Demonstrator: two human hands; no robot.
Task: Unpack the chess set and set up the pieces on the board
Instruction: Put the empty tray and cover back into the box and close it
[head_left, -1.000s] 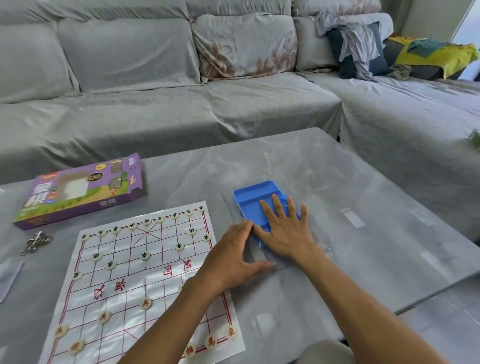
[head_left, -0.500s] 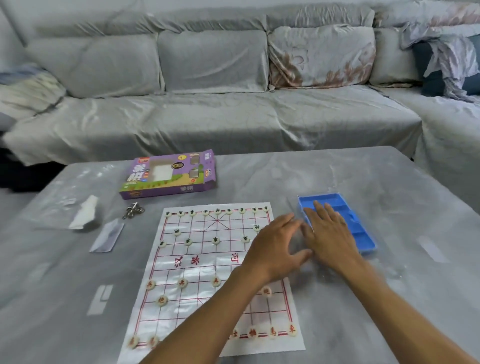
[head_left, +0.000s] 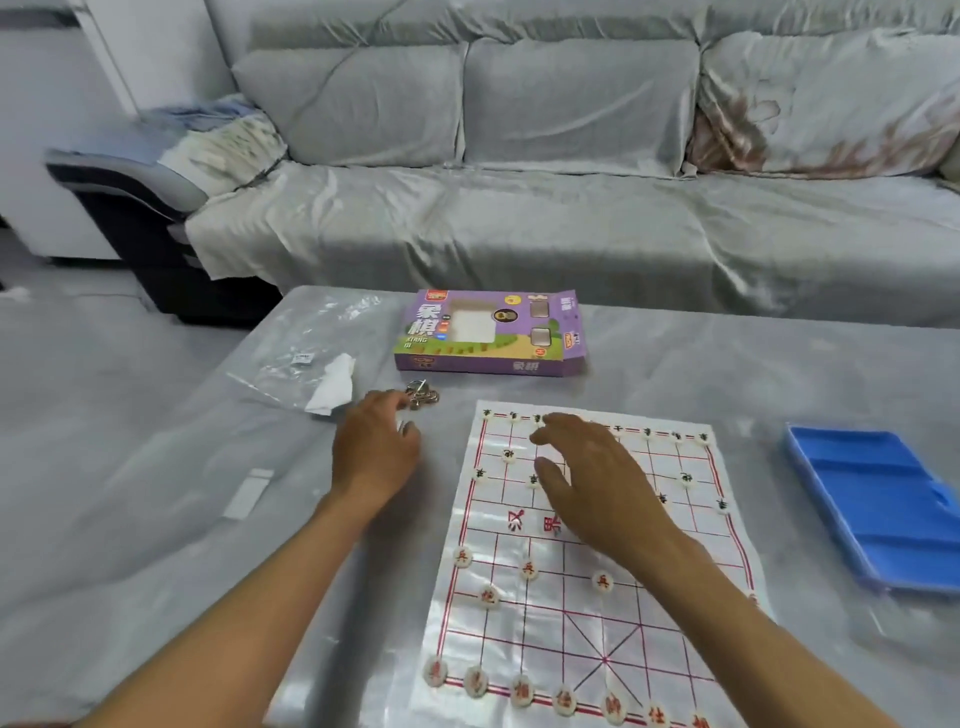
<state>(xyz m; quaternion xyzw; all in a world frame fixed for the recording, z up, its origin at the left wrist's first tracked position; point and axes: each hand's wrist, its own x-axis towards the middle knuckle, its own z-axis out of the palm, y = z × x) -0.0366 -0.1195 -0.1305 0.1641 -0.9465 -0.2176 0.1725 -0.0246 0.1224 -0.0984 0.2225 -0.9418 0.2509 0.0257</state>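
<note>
Grey worktop (head_left: 156, 519), lower frame: board (head_left: 597, 613), thin glossy sheet, likely light and slippery; red pieces (head_left: 528, 569) small, best pinched at the rim. Mid-frame: right hand (head_left: 597, 483) spread, hovering over board; left hand (head_left: 376, 449) relaxed, empty, beside metal rings (head_left: 422, 397). Right: blue tray (head_left: 872, 499). Upper centre: purple box (head_left: 491, 332).

Pretty clearly someone's living room at home: a big sofa (head_left: 571, 208) under a loose grey cover fills the 12 o'clock side, with a floral cushion (head_left: 831, 104) at 1 o'clock and a low counter (head_left: 156, 519) right in front.
</note>
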